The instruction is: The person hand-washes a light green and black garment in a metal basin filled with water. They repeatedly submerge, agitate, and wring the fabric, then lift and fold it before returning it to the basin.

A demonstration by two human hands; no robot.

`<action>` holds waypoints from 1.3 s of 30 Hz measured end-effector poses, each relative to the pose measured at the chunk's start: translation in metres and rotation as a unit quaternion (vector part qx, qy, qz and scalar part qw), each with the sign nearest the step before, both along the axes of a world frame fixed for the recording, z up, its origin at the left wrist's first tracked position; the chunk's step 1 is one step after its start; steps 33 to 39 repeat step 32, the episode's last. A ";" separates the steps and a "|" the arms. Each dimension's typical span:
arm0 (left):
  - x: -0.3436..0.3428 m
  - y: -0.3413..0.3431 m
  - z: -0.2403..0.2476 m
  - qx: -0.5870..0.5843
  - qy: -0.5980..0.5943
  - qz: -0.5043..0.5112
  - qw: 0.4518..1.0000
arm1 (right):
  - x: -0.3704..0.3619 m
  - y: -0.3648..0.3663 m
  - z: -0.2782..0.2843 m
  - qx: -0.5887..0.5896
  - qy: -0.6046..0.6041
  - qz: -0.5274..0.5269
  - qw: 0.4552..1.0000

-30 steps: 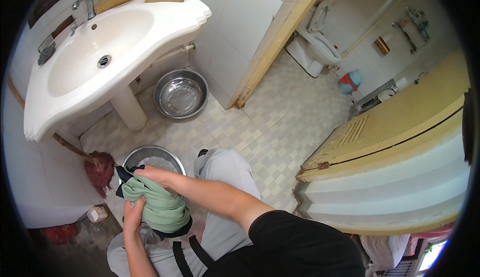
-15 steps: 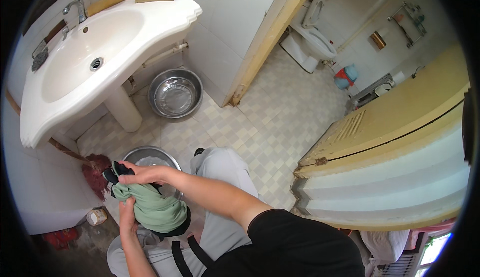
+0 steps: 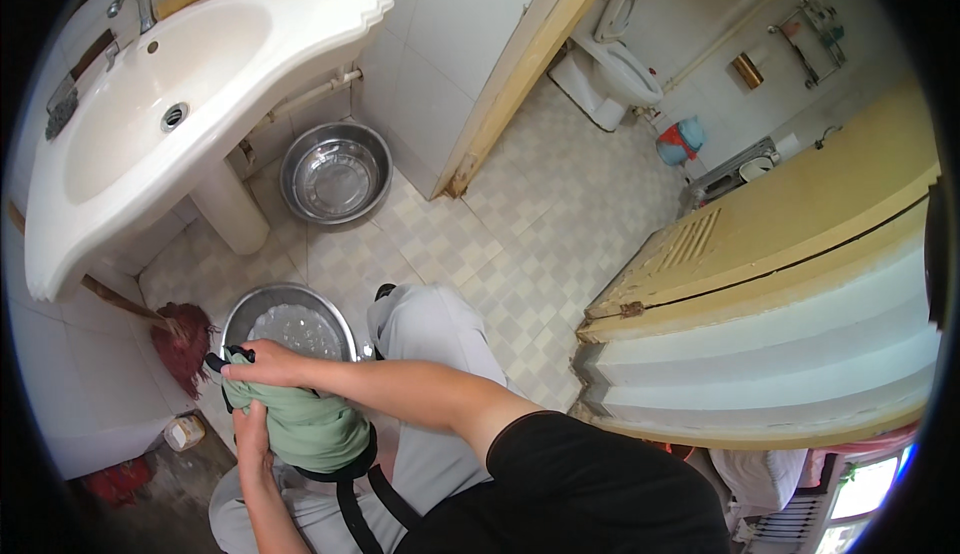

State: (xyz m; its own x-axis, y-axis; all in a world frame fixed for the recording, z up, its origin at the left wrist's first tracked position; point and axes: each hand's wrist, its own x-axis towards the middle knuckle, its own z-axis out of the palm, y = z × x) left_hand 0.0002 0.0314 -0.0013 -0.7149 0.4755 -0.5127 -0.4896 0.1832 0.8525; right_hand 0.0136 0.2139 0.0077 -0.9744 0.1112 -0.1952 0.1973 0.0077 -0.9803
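Observation:
A light green cloth [image 3: 310,427] with black trim is bunched over the near edge of a metal basin [image 3: 338,316]. My right hand [image 3: 268,364] reaches across from the right and grips its upper end, by the dark edging. Lower down on the left side, my left hand [image 3: 252,431] is closed on the green fabric, thumb uppermost. Clear water with bubbles [image 3: 295,329] shows in the basin beyond my right hand. The cloth hides the basin's near side, and its exact kind cannot be made out.
A white pedestal sink [image 3: 215,84] stands at the upper left, with a second metal basin [image 3: 290,179] on the floor beside it. A red mop head [image 3: 182,349] and a small tub [image 3: 184,432] lie left. A yellow door [image 3: 760,204] and a toilet [image 3: 610,69] are right.
My right hand has moved slightly down toward my left hand, and the cloth's upper end has lowered. More of the basin's water shows. The whole view has shifted a little.

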 end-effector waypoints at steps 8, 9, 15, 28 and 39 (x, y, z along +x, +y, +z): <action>0.009 0.011 0.020 -0.057 0.009 0.009 0.998 | -0.007 -0.006 -0.025 -0.023 -0.043 -0.042 0.998; 0.008 0.015 0.020 -0.067 -0.005 0.007 0.998 | -0.005 -0.003 -0.022 -0.037 -0.035 -0.040 0.998; 0.008 0.014 0.022 -0.071 0.002 0.013 0.997 | -0.007 -0.005 -0.018 -0.038 -0.060 -0.018 0.997; 0.006 0.017 0.021 -0.051 -0.023 0.007 0.998 | -0.007 -0.002 -0.021 -0.057 -0.063 -0.028 0.996; 0.005 0.018 0.021 -0.078 -0.010 0.004 0.997 | -0.009 -0.002 -0.027 -0.058 -0.064 -0.026 0.996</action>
